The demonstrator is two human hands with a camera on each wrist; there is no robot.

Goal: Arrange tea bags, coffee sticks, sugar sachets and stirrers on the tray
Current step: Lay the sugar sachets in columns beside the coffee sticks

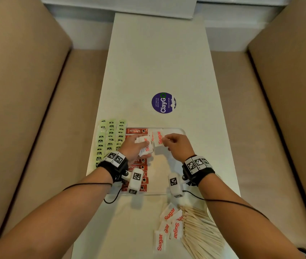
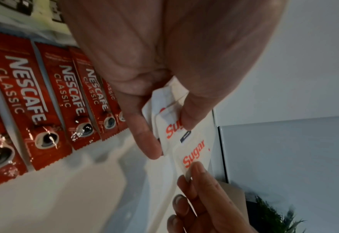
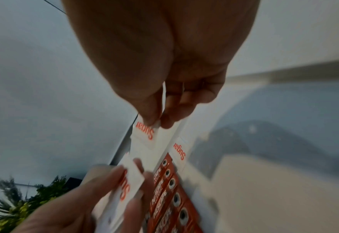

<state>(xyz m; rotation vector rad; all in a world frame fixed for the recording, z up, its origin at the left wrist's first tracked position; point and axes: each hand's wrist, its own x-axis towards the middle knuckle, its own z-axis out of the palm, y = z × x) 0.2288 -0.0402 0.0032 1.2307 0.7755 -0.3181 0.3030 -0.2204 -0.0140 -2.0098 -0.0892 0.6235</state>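
A clear tray (image 1: pixel 183 132) lies on the white table. Green tea bags (image 1: pixel 109 139) fill its left side and red Nescafe coffee sticks (image 1: pixel 136 131) run down the middle. My left hand (image 1: pixel 136 146) hovers over the sticks and grips a small stack of white sugar sachets (image 1: pixel 144 144). My right hand (image 1: pixel 174 144) pinches one sugar sachet (image 1: pixel 158 139) by its edge at the tray's far right part, between thumb and forefinger (image 3: pixel 150 116). In the left wrist view the held stack (image 2: pixel 168 119) and the single sachet (image 2: pixel 194 151) nearly touch.
Loose sugar sachets (image 1: pixel 169 227) and a heap of wooden stirrers (image 1: pixel 200 230) lie on the table near me, right of centre. A round purple sticker (image 1: pixel 163 102) sits beyond the tray. Beige padded seats flank the narrow table on both sides.
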